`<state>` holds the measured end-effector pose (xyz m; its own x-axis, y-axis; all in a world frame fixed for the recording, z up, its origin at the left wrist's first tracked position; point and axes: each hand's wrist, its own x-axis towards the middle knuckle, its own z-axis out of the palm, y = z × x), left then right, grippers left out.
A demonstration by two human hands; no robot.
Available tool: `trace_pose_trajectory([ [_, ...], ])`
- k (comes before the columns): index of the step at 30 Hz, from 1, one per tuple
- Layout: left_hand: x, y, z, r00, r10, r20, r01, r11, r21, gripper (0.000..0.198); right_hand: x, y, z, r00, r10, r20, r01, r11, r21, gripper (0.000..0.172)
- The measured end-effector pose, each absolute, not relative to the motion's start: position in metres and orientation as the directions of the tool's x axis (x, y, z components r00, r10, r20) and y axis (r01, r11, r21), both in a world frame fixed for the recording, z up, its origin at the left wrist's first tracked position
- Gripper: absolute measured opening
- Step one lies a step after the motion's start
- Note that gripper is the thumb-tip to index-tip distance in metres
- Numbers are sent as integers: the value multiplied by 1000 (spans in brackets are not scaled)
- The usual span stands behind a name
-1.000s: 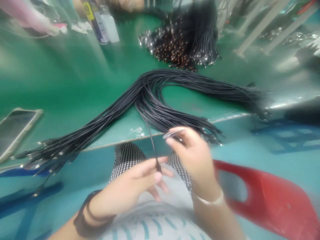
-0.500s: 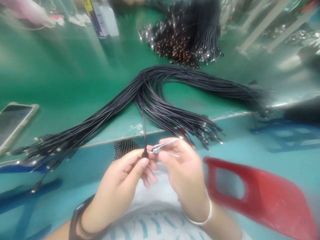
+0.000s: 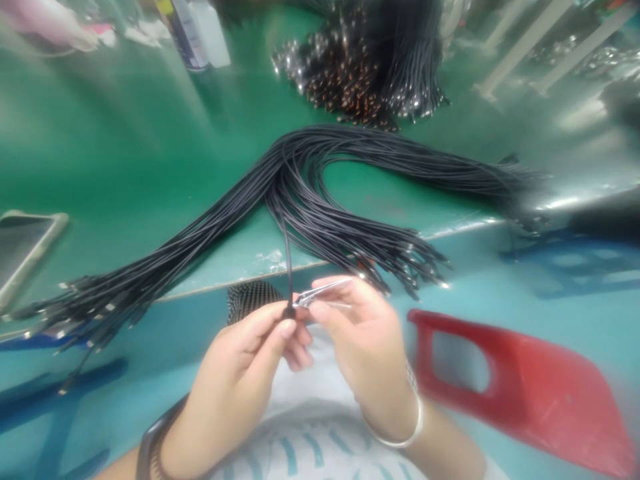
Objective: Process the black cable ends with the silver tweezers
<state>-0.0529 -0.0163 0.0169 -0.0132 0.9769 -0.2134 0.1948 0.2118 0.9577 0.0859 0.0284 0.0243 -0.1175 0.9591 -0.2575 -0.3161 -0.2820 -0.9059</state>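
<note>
My left hand point(image 3: 250, 373) pinches a black cable point(image 3: 288, 267) at its thick connector end between thumb and forefinger. The cable runs up from there into a large bundle of black cables point(image 3: 280, 160) draped across the bench. In my right hand point(image 3: 367, 340) is a small silver nail clipper point(image 3: 320, 291), gripped between thumb and fingers. Its jaws point left and meet the cable just above the connector, or come very close to it. My fingertips partly hide the connector and the clipper's lower lever.
On the green bench point(image 3: 125, 167) lie a phone point(image 3: 25, 250) at left and a heap of cable ends point(image 3: 345, 80) at the back. A spray can point(image 3: 183, 33) stands behind. A red plastic stool or chair part point(image 3: 540, 393) is at right. Another person's hand point(image 3: 75, 33) shows far left.
The nail clipper in my right hand has moved slightly left, up to the cable. My left hand still pinches the same connector. The view has shifted a little.
</note>
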Motion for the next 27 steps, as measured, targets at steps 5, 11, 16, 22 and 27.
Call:
trace_pose_trajectory([
  [5,-53,-16,18,-21,964,-267,117,267,956,22,86,31,25,-74,947,-313,-304,-320,-897,10],
  [11,-55,-6,11,209,874,-439,-421,486,766,20,89,29,16,-105,952,-288,-408,-305,-860,16],
  [16,-51,-4,4,25,910,-413,-418,385,823,31,87,26,16,-144,956,-254,-463,-292,-837,19],
  [22,-44,-7,9,-208,909,-362,-128,342,931,35,84,28,22,-155,941,-302,-391,-339,-855,14],
  [27,-41,-6,15,-228,901,-370,-75,363,929,33,86,28,26,-164,937,-307,-340,-346,-874,14],
])
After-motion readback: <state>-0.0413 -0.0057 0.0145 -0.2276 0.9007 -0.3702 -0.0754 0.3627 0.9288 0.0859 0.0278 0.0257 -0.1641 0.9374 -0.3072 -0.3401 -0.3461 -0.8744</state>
